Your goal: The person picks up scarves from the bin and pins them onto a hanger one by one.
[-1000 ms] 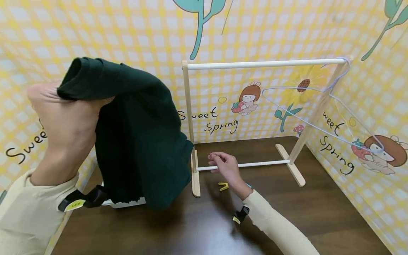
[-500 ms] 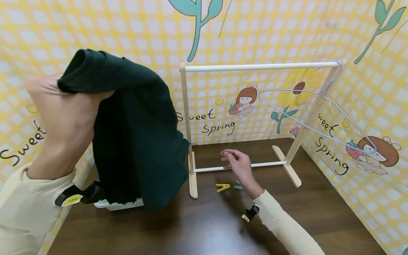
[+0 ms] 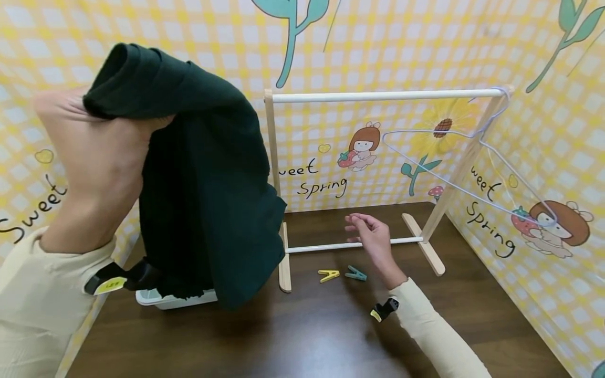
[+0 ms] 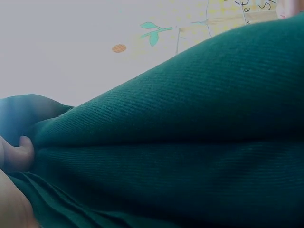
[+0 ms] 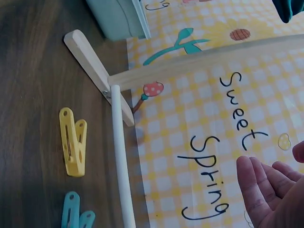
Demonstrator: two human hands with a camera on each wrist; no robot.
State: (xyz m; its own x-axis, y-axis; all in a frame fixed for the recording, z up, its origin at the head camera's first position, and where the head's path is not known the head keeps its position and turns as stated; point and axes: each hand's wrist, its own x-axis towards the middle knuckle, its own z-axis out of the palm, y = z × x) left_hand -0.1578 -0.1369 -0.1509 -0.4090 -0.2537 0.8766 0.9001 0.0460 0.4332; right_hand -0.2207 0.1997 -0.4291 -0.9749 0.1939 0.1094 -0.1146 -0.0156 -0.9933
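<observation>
My left hand is raised at the left and grips a folded dark green cloth by its upper part. The cloth drapes over that hand and hangs down in several layers. In the left wrist view its ribbed weave fills most of the picture, with a thumb curled against it. My right hand holds nothing; its fingers are loosely bent, near the rack's lower bar. Before it on the table lie a yellow clothespin and a teal clothespin.
A wooden rack with a white top bar stands at the back. From its right end hangs a pale purple wire hanger, angled outward. A white-rimmed bin sits partly hidden beneath the cloth. Checked fabric walls enclose the table.
My right hand has moved to the right, uncovering the teal clothespin. My left hand has risen with the green cloth. The rack and hanger stay in place.
</observation>
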